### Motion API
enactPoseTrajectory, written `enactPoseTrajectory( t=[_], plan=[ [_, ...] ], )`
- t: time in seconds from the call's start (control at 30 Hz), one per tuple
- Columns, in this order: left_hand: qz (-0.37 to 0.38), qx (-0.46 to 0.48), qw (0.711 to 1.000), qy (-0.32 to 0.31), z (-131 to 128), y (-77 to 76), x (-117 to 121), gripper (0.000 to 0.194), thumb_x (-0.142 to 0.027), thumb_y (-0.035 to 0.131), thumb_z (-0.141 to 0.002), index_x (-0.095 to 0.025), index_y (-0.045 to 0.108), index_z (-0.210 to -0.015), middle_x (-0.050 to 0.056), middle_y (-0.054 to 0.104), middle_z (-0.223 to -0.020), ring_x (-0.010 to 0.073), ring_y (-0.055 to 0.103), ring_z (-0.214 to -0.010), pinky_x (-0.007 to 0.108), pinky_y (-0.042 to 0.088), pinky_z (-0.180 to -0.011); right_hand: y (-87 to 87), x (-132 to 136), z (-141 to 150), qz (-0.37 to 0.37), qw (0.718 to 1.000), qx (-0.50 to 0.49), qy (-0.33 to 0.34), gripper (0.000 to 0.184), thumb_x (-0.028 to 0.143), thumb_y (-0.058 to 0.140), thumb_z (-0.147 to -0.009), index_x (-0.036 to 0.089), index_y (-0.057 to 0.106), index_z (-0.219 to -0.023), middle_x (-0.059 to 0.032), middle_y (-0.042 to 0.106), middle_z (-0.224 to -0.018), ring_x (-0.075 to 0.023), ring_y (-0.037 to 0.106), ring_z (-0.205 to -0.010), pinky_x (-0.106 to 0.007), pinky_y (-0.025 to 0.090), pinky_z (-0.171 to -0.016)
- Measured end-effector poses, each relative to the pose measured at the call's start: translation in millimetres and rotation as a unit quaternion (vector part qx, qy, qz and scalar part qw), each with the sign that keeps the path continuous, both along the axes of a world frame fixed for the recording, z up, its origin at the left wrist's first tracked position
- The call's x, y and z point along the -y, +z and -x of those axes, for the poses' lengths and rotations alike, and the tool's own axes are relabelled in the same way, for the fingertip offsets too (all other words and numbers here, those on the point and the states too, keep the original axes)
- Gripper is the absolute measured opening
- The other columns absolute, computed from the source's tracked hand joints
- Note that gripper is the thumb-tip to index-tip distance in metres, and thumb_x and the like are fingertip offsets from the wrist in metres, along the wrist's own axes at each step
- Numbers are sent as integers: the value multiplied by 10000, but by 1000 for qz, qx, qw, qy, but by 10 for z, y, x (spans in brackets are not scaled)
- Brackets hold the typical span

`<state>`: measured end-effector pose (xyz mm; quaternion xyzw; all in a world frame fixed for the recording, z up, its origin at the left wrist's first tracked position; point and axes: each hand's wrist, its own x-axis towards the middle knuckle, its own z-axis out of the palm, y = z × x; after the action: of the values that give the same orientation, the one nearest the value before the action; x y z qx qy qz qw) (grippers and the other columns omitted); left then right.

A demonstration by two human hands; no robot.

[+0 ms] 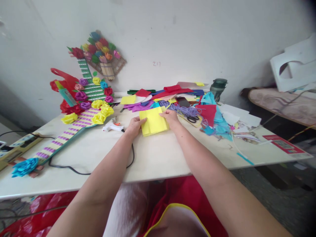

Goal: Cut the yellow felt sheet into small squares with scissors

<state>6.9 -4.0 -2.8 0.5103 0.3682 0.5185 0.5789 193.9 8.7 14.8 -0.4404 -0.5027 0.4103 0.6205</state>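
Observation:
Several layered squares of yellow crepe paper (153, 121) are held up over the table between my two hands. My left hand (135, 126) pinches the left edge, its thumb lying on the front face. At the upper right edge, my right hand (171, 118) grips the paper between thumb and fingers. Left of my left hand lies a white glue gun (112, 127) with a black cord. Just behind the paper sits a tangle of purple string (176, 109), and black-handled scissors (193, 119) rest right of my right hand.
A guitar-shaped craft with paper flowers (76, 123) covers the table's left side, beside a power strip (22, 148). Coloured paper sheets (140, 102) pile along the wall. Blue paper scraps (219, 123) and a dark green bottle (218, 89) stand right. The table's front edge (158, 179) is near me.

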Motion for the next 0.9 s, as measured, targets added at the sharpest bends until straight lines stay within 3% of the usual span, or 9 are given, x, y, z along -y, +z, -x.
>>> enactPoseTrajectory(
  t=[0.37, 0.43, 0.53, 0.6, 0.77, 0.9],
  plan=[
    [-19, -12, 999, 42, -27, 51, 36, 469, -398, 766, -515, -112, 655, -869, 103, 694, -834, 269, 638, -861, 339, 509, -712, -35, -69, 35, -7, 1000, -14, -24, 270, 290, 734, -435, 162, 533, -560, 54, 525, -546, -101, 486, -562, -267, 422, -637],
    [-25, -10, 999, 42, -38, 64, 47, 469, -398, 767, -514, -114, 657, -870, 103, 694, -840, 272, 632, -882, 341, 503, -730, -18, -54, 45, -1, 999, -36, -9, 308, 264, 740, -437, 165, 570, -674, 46, 560, -595, -120, 531, -592, -281, 447, -654],
    [-41, -4, 998, 39, -38, 65, 44, 491, -410, 766, -517, -113, 655, -891, 105, 693, -859, 273, 623, -910, 345, 497, -751, 6, -29, 53, -4, 997, -74, 24, 545, 221, 732, -472, 187, 565, -990, 28, 611, -696, -153, 592, -671, -307, 475, -686],
    [-53, -2, 998, 38, -25, 52, 27, 502, -418, 763, -523, -114, 654, -908, 104, 692, -867, 270, 621, -916, 345, 493, -760, 9, -27, 49, -4, 996, -84, 26, 634, 200, 723, -494, 194, 527, -1097, 18, 625, -735, -161, 609, -725, -315, 478, -719],
    [-78, 1, 997, 25, 11, 19, -6, 516, -443, 752, -536, -123, 654, -928, 91, 692, -841, 264, 625, -902, 351, 488, -764, -16, -52, 12, 51, 990, -101, 86, 338, 229, 714, -517, 158, 604, -829, -5, 654, -701, -176, 626, -728, -337, 484, -729],
    [-78, -14, 997, 7, 18, 18, 0, 518, -447, 744, -552, -124, 648, -947, 92, 691, -842, 262, 624, -901, 345, 487, -751, -19, -42, -20, 75, 978, -143, 132, 273, 220, 731, -489, 158, 593, -715, -8, 654, -642, -195, 637, -711, -355, 495, -714]
  ],
)
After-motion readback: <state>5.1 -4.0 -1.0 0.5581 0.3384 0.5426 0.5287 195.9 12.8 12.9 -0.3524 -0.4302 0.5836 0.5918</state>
